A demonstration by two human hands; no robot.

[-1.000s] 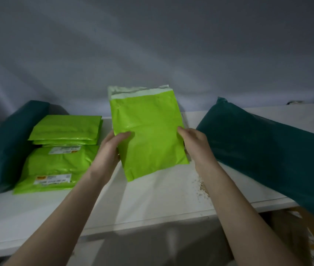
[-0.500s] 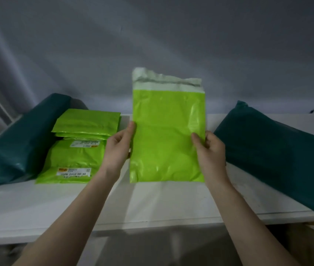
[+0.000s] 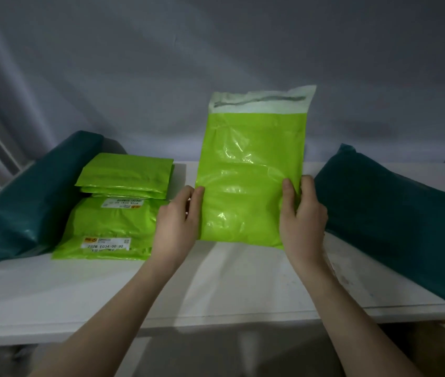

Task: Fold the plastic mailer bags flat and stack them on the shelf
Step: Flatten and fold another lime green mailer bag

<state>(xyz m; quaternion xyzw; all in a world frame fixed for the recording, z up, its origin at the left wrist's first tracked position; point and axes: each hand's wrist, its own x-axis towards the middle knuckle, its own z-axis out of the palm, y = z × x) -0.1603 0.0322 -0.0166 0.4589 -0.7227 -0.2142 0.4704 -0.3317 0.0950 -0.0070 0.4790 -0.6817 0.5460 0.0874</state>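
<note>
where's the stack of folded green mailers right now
In the head view, the stack of folded green mailers lies on the left part of the white shelf, between the dark teal bag at far left and the left hand.

The lime mailer (image 3: 251, 180) is glossy, crinkled plastic — its top flap (image 3: 262, 100) paler, matt. Left of it, stacked mailers (image 3: 112, 213) carry paper labels; the shelf (image 3: 215, 289) looks matt white — perhaps painted.

A lime-green plastic mailer bag (image 3: 248, 172) stands upright over the white shelf (image 3: 229, 284), its pale torn sealing flap uppermost. Left of it, a stack of folded green mailers (image 3: 118, 205) lies flat, printed labels showing.
</note>
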